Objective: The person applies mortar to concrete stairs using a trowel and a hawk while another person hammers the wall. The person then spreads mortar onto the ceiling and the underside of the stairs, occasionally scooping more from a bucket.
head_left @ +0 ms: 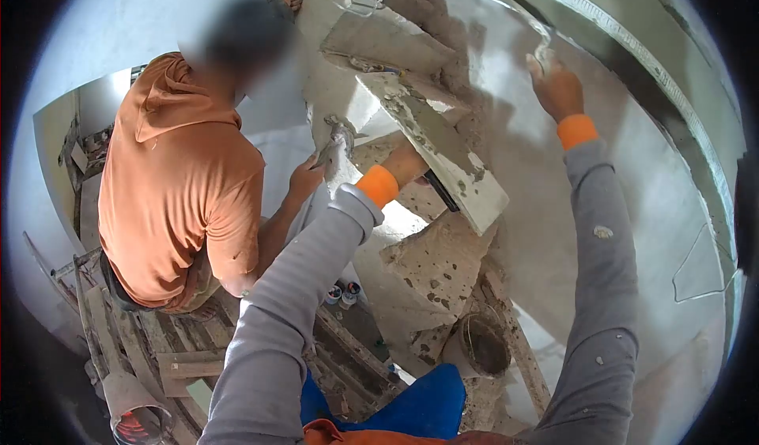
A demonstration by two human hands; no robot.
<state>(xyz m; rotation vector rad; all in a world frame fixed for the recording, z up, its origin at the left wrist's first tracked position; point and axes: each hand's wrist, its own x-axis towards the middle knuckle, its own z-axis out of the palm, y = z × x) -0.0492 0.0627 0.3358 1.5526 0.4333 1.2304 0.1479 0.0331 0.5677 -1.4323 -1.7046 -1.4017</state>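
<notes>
My left hand (407, 165) is under a flat plasterer's hawk (451, 148) and grips it from below; the board hides most of the fingers. Grey-white plaster smears cover the tilted board, and a dark handle piece (441, 191) shows at its lower edge. Raised at the upper right, my right hand (556, 88) is closed around a small plaster-coated trowel (544, 46). The trowel is close to the edge of a recess along the wall (538, 168); its blade is hard to make out.
At my left a person in an orange hoodie (178, 184) holds a plaster-covered trowel (338, 138). Plaster-spattered steps (435, 267) are below the hawk. A dirty bucket (482, 346), another bucket (134, 401) and wooden planks (150, 342) lie lower down. A wire loop (700, 295) hangs at right.
</notes>
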